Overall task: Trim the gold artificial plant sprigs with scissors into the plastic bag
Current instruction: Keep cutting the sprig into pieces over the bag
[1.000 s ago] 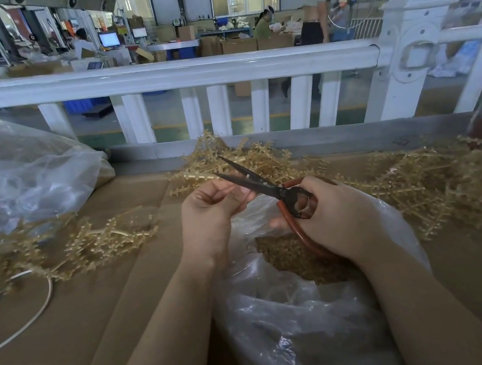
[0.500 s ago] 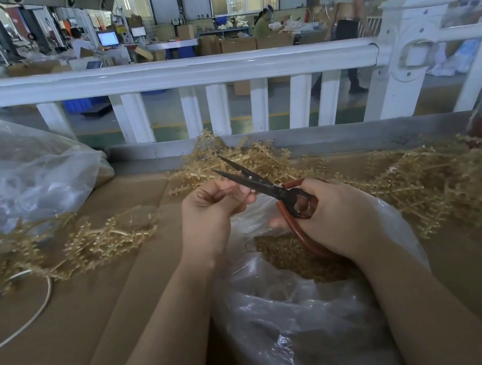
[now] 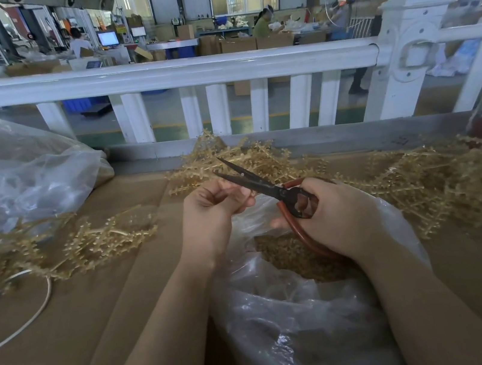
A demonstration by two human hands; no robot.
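Scissors (image 3: 260,184) parted, blades crossed just beyond left hand (image 3: 211,210): cut step in hand. Right hand (image 3: 329,212) wraps red handles. Left fingers curled, likely pinching small sprig piece; piece itself not discernible. Both hands over open plastic bag (image 3: 301,314) holding gold trimmings. Untrimmed gold sprigs (image 3: 441,182) heaped right on cardboard table (image 3: 81,318). Next, by judgement: squeeze handles, let cutting drop into bag.

Whatever the curled left hand (image 3: 211,210) pinched stayed hidden behind its fingers. The right hand (image 3: 330,215) covered much of the red-handled dark scissors (image 3: 269,189). The clear plastic bag (image 3: 303,324) ran off the bottom edge.
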